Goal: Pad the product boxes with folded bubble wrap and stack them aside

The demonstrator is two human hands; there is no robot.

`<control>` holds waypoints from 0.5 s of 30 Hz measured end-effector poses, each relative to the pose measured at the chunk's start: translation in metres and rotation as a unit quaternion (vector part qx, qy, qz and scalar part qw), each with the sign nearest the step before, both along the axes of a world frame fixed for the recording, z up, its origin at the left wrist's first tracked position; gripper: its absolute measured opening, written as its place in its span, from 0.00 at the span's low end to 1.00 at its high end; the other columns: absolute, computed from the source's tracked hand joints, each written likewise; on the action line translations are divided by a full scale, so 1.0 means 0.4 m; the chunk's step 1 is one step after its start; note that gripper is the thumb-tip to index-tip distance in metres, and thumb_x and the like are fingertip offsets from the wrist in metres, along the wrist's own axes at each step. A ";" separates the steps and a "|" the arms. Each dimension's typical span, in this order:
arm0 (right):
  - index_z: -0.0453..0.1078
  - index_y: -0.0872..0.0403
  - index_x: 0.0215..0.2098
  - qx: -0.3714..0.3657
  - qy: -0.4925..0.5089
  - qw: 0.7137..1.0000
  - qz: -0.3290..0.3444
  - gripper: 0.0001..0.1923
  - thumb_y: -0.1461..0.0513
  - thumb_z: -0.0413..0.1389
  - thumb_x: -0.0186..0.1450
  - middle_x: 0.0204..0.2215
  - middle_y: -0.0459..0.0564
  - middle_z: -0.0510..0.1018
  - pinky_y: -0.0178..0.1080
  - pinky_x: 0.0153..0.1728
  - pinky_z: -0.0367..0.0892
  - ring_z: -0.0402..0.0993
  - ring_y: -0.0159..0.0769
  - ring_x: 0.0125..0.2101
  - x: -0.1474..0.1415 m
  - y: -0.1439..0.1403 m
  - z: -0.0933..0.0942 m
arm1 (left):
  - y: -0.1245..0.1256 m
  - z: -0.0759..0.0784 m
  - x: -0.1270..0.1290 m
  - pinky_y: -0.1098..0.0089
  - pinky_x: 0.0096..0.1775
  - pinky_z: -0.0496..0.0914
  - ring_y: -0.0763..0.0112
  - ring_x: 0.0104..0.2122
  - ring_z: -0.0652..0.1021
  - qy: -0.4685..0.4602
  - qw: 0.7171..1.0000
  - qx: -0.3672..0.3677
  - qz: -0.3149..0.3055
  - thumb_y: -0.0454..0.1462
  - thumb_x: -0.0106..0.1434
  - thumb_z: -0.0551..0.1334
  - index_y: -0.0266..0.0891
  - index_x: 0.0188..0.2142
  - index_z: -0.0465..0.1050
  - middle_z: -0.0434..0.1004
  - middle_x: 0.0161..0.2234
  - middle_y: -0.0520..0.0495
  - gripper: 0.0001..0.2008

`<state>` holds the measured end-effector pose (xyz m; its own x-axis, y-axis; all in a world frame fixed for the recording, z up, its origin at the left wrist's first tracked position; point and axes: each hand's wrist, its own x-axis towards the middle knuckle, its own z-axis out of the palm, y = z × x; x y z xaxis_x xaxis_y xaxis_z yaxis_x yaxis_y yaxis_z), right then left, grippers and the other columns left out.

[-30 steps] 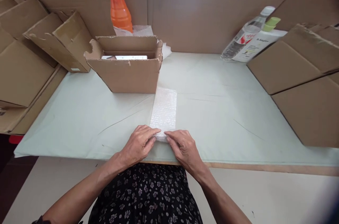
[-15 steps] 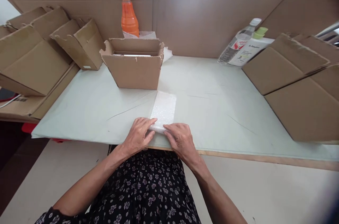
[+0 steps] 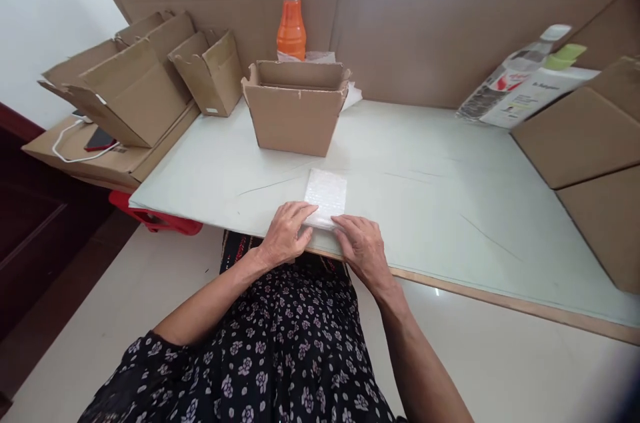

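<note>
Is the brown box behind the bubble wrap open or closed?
Open: the brown box has its top flaps standing up, exposing the inside.

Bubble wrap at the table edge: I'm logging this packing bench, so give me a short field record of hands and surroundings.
left hand: fingers pressing the near end of the bubble wrap
right hand: fingers on the same near end
bubble wrap: flat on the table, by its front edge
open carton: behind the wrap
orange bottle: upright behind the carton
</note>
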<state>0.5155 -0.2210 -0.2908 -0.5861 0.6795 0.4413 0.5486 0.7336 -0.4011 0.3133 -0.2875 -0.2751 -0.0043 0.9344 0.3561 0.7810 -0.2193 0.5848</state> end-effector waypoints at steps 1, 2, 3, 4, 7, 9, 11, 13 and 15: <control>0.75 0.51 0.52 -0.018 0.012 1.000 0.008 0.14 0.61 0.50 0.73 0.45 0.53 0.83 0.48 0.45 0.67 0.76 0.44 0.44 -0.001 -0.001 -0.002 | -0.009 -0.001 -0.002 0.55 0.56 0.69 0.58 0.52 0.76 -0.005 1.000 0.000 0.002 0.31 0.63 0.60 0.37 0.57 0.72 0.79 0.51 0.40 0.22; 0.74 0.51 0.52 -0.033 0.023 0.999 0.011 0.15 0.60 0.49 0.74 0.45 0.53 0.83 0.47 0.45 0.68 0.77 0.44 0.44 -0.001 -0.005 -0.003 | -0.015 -0.002 -0.005 0.56 0.54 0.71 0.59 0.49 0.77 -0.009 1.000 -0.003 0.010 0.31 0.64 0.59 0.37 0.57 0.72 0.80 0.48 0.40 0.22; 0.74 0.51 0.53 -0.037 0.033 0.999 0.006 0.15 0.59 0.49 0.74 0.46 0.54 0.82 0.48 0.46 0.68 0.77 0.44 0.45 0.001 -0.010 -0.002 | -0.016 -0.004 -0.009 0.58 0.52 0.71 0.60 0.47 0.78 -0.013 1.000 -0.007 0.022 0.31 0.65 0.59 0.36 0.57 0.72 0.81 0.46 0.41 0.21; 0.73 0.52 0.55 -0.028 0.042 0.999 -0.010 0.16 0.57 0.49 0.74 0.48 0.56 0.81 0.48 0.47 0.68 0.76 0.45 0.46 0.003 -0.015 0.000 | -0.012 -0.006 -0.014 0.59 0.51 0.72 0.60 0.45 0.78 -0.017 0.999 -0.010 0.032 0.32 0.65 0.59 0.36 0.58 0.71 0.81 0.44 0.41 0.21; 0.71 0.54 0.57 0.046 0.043 0.996 -0.059 0.18 0.55 0.52 0.73 0.57 0.60 0.75 0.51 0.50 0.67 0.72 0.49 0.52 0.007 -0.027 0.011 | 0.021 -0.012 -0.026 0.57 0.51 0.72 0.58 0.44 0.78 -0.024 0.998 -0.014 0.061 0.34 0.65 0.61 0.35 0.58 0.71 0.81 0.44 0.40 0.22; 0.71 0.53 0.57 0.079 0.004 0.996 -0.047 0.18 0.57 0.55 0.71 0.58 0.60 0.74 0.52 0.52 0.66 0.70 0.50 0.55 0.001 -0.024 0.017 | 0.047 -0.016 -0.029 0.54 0.53 0.70 0.56 0.46 0.78 -0.026 0.996 -0.011 0.079 0.34 0.64 0.61 0.34 0.57 0.72 0.80 0.45 0.39 0.21; 0.71 0.52 0.57 0.079 -0.046 0.996 -0.022 0.18 0.60 0.56 0.69 0.58 0.59 0.74 0.52 0.52 0.65 0.69 0.51 0.57 -0.013 -0.008 0.018 | 0.063 -0.018 -0.027 0.52 0.55 0.69 0.54 0.50 0.76 -0.030 0.996 -0.004 0.090 0.35 0.65 0.60 0.34 0.56 0.72 0.79 0.48 0.37 0.20; 0.72 0.53 0.56 0.060 -0.075 0.995 -0.013 0.18 0.62 0.56 0.69 0.57 0.59 0.76 0.52 0.51 0.65 0.69 0.52 0.56 -0.030 0.014 0.017 | 0.062 -0.018 -0.023 0.52 0.57 0.68 0.53 0.53 0.75 -0.033 0.996 0.007 0.086 0.36 0.65 0.61 0.34 0.56 0.72 0.77 0.52 0.36 0.20; 0.74 0.53 0.54 0.038 -0.075 0.996 -0.015 0.16 0.64 0.55 0.69 0.53 0.58 0.79 0.51 0.50 0.65 0.71 0.50 0.54 -0.044 0.030 0.016 | 0.045 -0.016 -0.022 0.52 0.58 0.67 0.54 0.55 0.73 -0.036 0.997 0.016 0.070 0.36 0.64 0.62 0.35 0.56 0.72 0.76 0.55 0.37 0.21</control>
<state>0.4980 -0.2090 -0.2845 -0.6294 0.6654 0.4013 0.6195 0.7415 -0.2578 0.3046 -0.2696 -0.2817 -0.1600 0.9110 0.3801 0.7609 -0.1314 0.6354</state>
